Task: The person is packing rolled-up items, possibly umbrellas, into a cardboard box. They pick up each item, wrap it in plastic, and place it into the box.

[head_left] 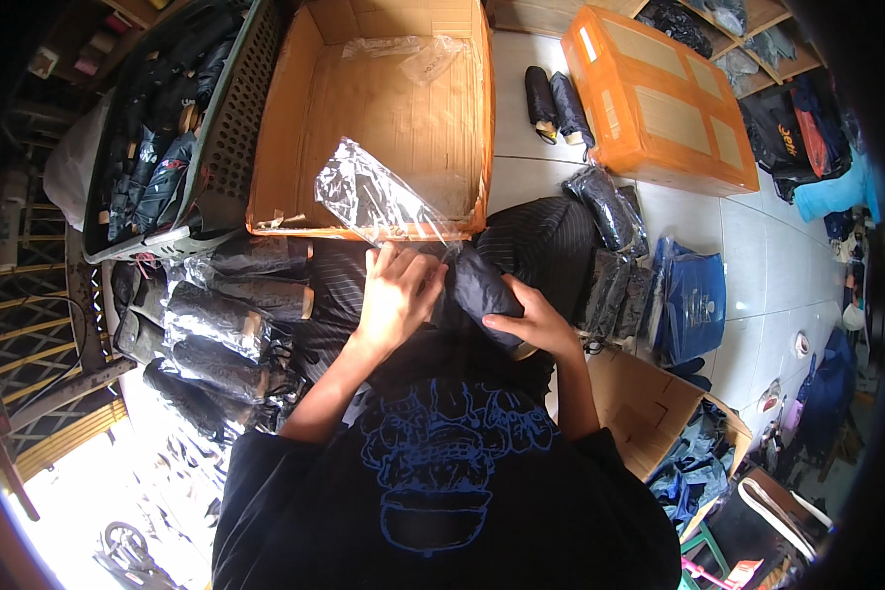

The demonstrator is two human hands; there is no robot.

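Over my lap, my right hand (536, 317) grips a dark navy folded umbrella (482, 290), thumb along its near side. My left hand (400, 290) pinches the lower end of a clear plastic sleeve (374, 192), right beside the umbrella's far end. The sleeve stretches up and left over the edge of the open cardboard box (369, 128). Whether the umbrella's tip is inside the sleeve's mouth is hidden by my left fingers.
To the left stands a green crate (231, 128) full of dark folded umbrellas; several plastic-wrapped umbrellas (221, 320) lie below it. At right are a taped orange carton (659, 108), two bare umbrellas (556, 106), wrapped ones (605, 211), a blue packet (693, 305) and an open carton (649, 408).
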